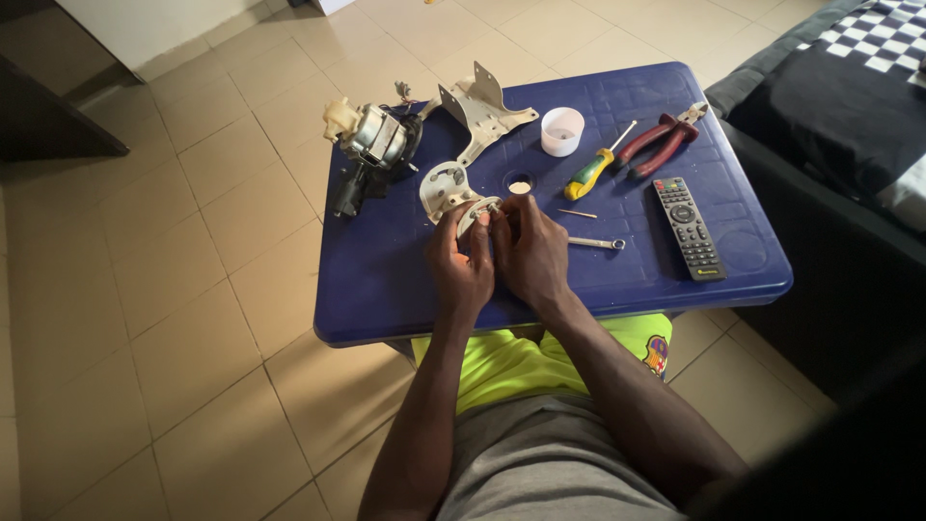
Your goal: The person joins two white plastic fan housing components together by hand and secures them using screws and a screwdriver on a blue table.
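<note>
Neon yellow-green shorts (502,362) with a small crest badge (656,354) are worn below the desk (386,289) edge; a grey shirt (550,463) is seen beneath them, arms bare.

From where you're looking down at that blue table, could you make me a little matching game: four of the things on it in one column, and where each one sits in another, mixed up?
Things:
1. electric motor
2. white cup
3. remote control
4. small spanner

Places:
A. near the table's right edge, below the red-handled pliers
B. just right of the right hand
C. at the table's far left corner
D. at the far side, left of the green and yellow screwdriver

Pairs: 1-C, 2-D, 3-A, 4-B
</note>
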